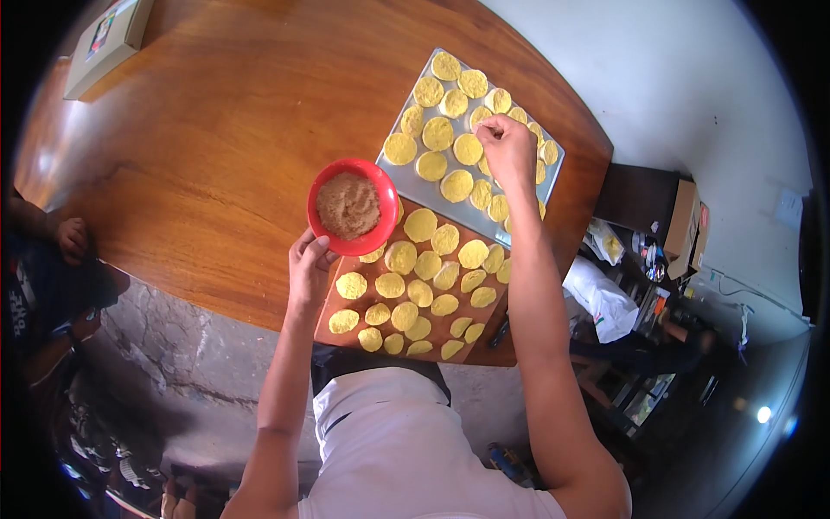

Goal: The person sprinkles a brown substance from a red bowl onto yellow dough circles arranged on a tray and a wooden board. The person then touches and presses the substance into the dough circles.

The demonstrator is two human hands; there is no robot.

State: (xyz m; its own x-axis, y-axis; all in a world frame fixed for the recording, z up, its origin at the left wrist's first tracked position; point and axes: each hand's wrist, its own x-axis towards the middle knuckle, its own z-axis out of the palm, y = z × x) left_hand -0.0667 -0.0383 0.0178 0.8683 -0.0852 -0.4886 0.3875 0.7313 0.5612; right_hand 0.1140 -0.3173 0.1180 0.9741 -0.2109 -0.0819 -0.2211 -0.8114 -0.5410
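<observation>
My left hand [309,264] grips the edge of a red bowl [387,216], which holds a brown, grainy powder [347,206]. The bowl is held over the table beside the left corner of a metal tray [423,187]. Round yellow dough pieces [438,133] lie spread in rows on that tray. Over the tray's right part, my right hand [510,147] has its fingertips pinched together just above the pieces. Whatever is between those fingers is too small to see. Nearer my body, a reddish-brown board [493,317] carries more yellow rounds [404,317].
A large wooden table [233,130] bears everything, with a pale box [107,48] at its far left. Another person's hand [73,238] is at the left edge. At right stand a cardboard box [683,225], a white bag [601,298] and cluttered shelves beside a wall.
</observation>
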